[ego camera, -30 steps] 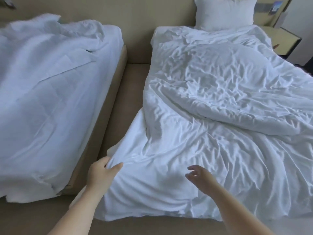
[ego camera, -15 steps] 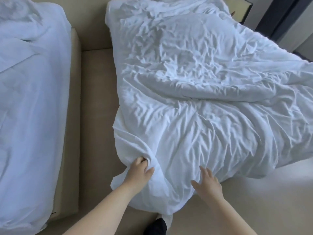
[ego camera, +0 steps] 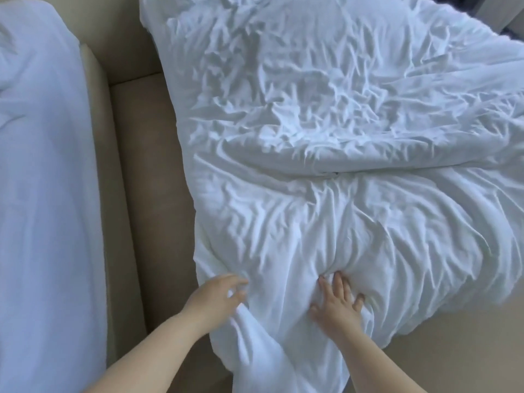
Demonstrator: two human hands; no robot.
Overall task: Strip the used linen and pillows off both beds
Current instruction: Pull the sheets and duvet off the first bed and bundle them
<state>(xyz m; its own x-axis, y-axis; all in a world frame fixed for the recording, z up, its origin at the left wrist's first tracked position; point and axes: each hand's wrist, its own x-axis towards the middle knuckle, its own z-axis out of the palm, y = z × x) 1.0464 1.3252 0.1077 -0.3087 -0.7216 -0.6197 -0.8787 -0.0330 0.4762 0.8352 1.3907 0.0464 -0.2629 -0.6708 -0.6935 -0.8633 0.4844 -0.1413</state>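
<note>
A crumpled white duvet (ego camera: pixel 326 165) covers the right bed and hangs over its foot end. My left hand (ego camera: pixel 218 296) is at the duvet's near left corner, fingers curled around a fold of the cloth. My right hand (ego camera: pixel 337 303) lies flat on the duvet a little to the right, fingers spread and pressing into the fabric. The left bed carries a smooth white sheet (ego camera: pixel 42 194) along the left edge of the view. No pillow is in view.
A beige padded base (ego camera: pixel 147 194) runs between the two beds, with a raised beige edge (ego camera: pixel 93 89) beside the left bed. Beige floor (ego camera: pixel 453 364) shows at the lower right. A dark strip (ego camera: pixel 467 1) sits at the top right corner.
The view has tilted down and closer to the right bed's foot. My right hand moved up from the duvet's edge onto its top. My left hand stays at the near left corner.
</note>
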